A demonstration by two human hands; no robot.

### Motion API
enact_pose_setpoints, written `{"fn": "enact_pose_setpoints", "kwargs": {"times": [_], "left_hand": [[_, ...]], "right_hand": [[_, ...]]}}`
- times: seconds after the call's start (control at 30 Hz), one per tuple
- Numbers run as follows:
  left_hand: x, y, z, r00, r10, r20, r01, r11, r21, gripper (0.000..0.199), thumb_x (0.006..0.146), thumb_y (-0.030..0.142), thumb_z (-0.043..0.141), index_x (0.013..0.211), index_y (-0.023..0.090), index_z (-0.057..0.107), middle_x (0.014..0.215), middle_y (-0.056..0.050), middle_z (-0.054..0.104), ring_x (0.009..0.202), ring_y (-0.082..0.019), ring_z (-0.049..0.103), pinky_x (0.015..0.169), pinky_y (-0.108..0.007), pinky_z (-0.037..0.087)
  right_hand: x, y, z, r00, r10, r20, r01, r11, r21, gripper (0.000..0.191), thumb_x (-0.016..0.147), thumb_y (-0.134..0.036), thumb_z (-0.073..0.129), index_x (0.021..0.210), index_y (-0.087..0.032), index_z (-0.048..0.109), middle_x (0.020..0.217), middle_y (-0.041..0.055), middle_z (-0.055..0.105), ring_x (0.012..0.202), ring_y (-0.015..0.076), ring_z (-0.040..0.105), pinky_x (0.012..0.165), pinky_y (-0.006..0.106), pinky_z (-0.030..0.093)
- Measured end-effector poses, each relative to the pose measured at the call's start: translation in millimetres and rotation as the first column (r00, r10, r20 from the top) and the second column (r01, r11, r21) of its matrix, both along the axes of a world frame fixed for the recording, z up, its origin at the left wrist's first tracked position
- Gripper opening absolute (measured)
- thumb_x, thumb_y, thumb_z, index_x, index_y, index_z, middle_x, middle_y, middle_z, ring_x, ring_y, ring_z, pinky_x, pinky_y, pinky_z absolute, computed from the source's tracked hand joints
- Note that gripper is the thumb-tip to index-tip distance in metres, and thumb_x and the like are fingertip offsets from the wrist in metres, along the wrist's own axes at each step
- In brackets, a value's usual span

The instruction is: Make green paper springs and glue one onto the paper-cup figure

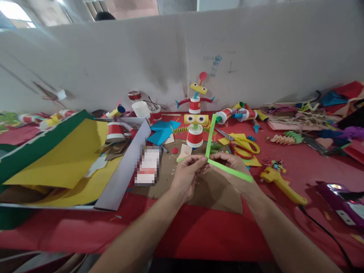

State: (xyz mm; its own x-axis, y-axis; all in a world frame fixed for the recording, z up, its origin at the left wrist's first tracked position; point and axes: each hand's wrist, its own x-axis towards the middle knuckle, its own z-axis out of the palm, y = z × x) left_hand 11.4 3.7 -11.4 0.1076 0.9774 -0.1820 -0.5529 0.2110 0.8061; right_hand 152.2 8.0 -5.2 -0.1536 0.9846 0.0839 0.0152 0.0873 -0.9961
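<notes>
Two bright green paper strips [209, 142] meet at a corner between my hands, one standing up and the other slanting down to the right. My left hand [189, 170] pinches the strips at that corner. My right hand [229, 165] is closed on them from the other side, its fingertips partly hidden behind the slanting strip. Just beyond my hands stands a paper-cup figure [195, 135] with a yellow eye tube and springy folded arms. A brown cardboard sheet [218, 195] lies beneath my hands.
A box [122, 178] with yellow paper sits left. Scissors [246, 146] and a yellow glue gun [284, 185] with a cord lie right, near a purple power strip [341, 203]. Another cup figure [195, 104] stands by the grey partition [159, 57]. Blue paper [163, 132] lies left of centre.
</notes>
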Motion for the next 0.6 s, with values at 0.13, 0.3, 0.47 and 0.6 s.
{"fn": "enact_pose_setpoints", "kwargs": {"times": [0.13, 0.3, 0.47, 0.6], "left_hand": [[0.6, -0.9, -0.2, 0.998, 0.06, 0.015, -0.06, 0.998, 0.017, 0.015, 0.066, 0.023, 0.074, 0.072, 0.013, 0.064, 0.065, 0.002, 0.062, 0.059, -0.005, 0.058, 0.063, -0.017, 0.046], [2.7, -4.2, 2.4, 0.999, 0.024, -0.024, -0.023, 0.999, 0.045, 0.012, 0.069, 0.023, 0.072, 0.072, 0.014, 0.063, 0.068, 0.001, 0.062, 0.064, -0.006, 0.058, 0.065, -0.018, 0.044], [3.4, -6.6, 7.6, 0.983, 0.018, -0.181, -0.001, 0.995, 0.097, 0.013, 0.069, 0.022, 0.07, 0.079, 0.014, 0.068, 0.069, -0.001, 0.065, 0.062, -0.008, 0.056, 0.062, -0.02, 0.043], [2.3, -6.4, 8.9, 0.965, 0.032, -0.26, -0.006, 0.995, 0.102, 0.01, 0.068, 0.022, 0.07, 0.071, 0.013, 0.069, 0.064, -0.003, 0.065, 0.061, -0.009, 0.057, 0.061, -0.021, 0.043]], "right_hand": [[-3.8, -3.2, -0.5, 0.989, -0.064, 0.132, 0.052, 0.994, 0.092, 0.019, 0.072, -0.032, 0.067, 0.087, -0.021, 0.067, 0.087, 0.0029, 0.068, 0.081, 0.0182, 0.061, 0.072, 0.031, 0.048], [-5.2, -4.8, -0.3, 0.967, -0.184, 0.174, 0.159, 0.976, 0.15, 0.012, 0.075, -0.031, 0.061, 0.079, -0.021, 0.067, 0.083, 0.002, 0.068, 0.079, 0.0177, 0.061, 0.071, 0.03, 0.047], [-0.7, -3.4, 3.1, 0.981, -0.092, 0.17, 0.081, 0.994, 0.071, 0.011, 0.073, -0.028, 0.06, 0.077, -0.02, 0.065, 0.077, 0.0019, 0.067, 0.072, 0.0169, 0.061, 0.065, 0.029, 0.046], [-0.1, -3.1, 6.0, 0.99, -0.064, 0.125, 0.068, 0.997, -0.034, 0.014, 0.068, -0.03, 0.063, 0.075, -0.018, 0.065, 0.075, 0.003, 0.068, 0.069, 0.0179, 0.062, 0.063, 0.03, 0.047]]}}
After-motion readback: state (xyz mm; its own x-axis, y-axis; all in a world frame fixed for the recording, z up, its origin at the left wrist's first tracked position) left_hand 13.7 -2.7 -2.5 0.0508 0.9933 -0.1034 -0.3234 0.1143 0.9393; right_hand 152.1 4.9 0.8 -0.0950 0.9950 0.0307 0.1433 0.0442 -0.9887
